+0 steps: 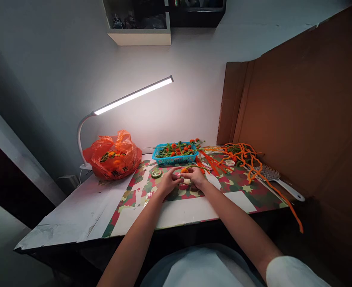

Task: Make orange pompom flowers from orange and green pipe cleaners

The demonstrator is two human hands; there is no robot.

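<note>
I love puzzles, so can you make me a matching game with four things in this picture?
Things:
1. Lamp
2. Basket
3. Plastic bag
4. Orange flower

Clues:
A. Has dark printing on it
B. Between the left hand and the right hand
C. Shining
D. Blue

Right pairs: 1-C, 2-D, 3-A, 4-B.

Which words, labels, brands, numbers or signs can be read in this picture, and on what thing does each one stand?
No text here can be read with certainty.
Orange bag: dark printed marks low on its front look like writing, but they are too small and creased to read.
Lamp, blue basket, brush: I see no readable text on them.
</note>
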